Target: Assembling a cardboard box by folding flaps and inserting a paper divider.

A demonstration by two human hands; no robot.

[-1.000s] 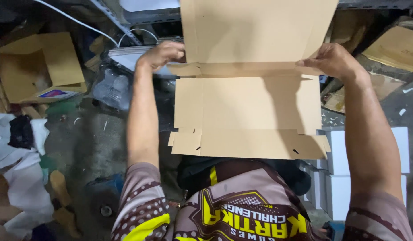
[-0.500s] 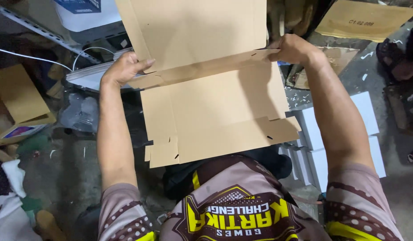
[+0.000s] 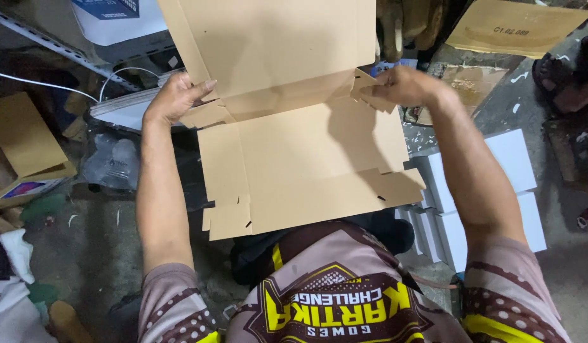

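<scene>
Gripping the die-cut cardboard box blank (image 3: 294,159) at its fold line, the left hand (image 3: 176,98) pinches the side tab nearest it, fingers closed, while the right hand (image 3: 402,86) clamps the opposite tab. White boxes (image 3: 516,184) lie just beneath the right forearm.

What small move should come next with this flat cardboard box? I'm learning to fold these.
Probably fold the two small side tabs inward. The left hand and right hand each pinch a tab at the crease of the die-cut cardboard box blank, whose rear panel already stands up.
</scene>
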